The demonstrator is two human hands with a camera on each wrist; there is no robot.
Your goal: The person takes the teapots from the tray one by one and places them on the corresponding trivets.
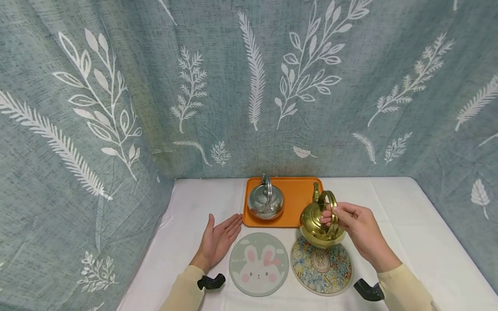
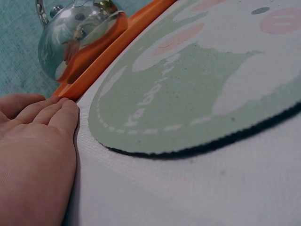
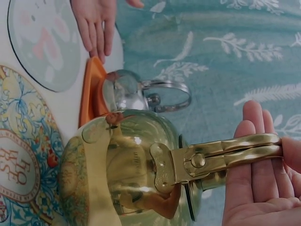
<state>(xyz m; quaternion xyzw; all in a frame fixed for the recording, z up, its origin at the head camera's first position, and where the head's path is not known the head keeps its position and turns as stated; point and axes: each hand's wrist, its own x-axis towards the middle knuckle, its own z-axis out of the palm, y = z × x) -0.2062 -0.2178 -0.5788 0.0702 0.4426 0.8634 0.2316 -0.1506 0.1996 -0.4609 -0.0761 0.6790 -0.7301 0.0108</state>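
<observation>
My right hand point(image 1: 359, 229) grips the arched handle of a gold teapot point(image 1: 313, 222), fingers through the loop and thumb against it. In the head view the teapot overlaps the tray's front right corner and the upper edge of a round floral mat point(image 1: 320, 272). A silver teapot point(image 1: 258, 203) sits on the left part of the orange tray point(image 1: 297, 194). My left hand point(image 1: 218, 242) lies with straight fingers, fingertips right at the tray's front left corner, as the left wrist view also shows. Nothing is in that palm.
A round green rabbit mat point(image 1: 258, 263) lies in front of the tray, left of the floral mat. All stand on a white-covered table point(image 1: 400, 216). Blue-green leaf-patterned curtains point(image 1: 225, 86) hang behind and at both sides.
</observation>
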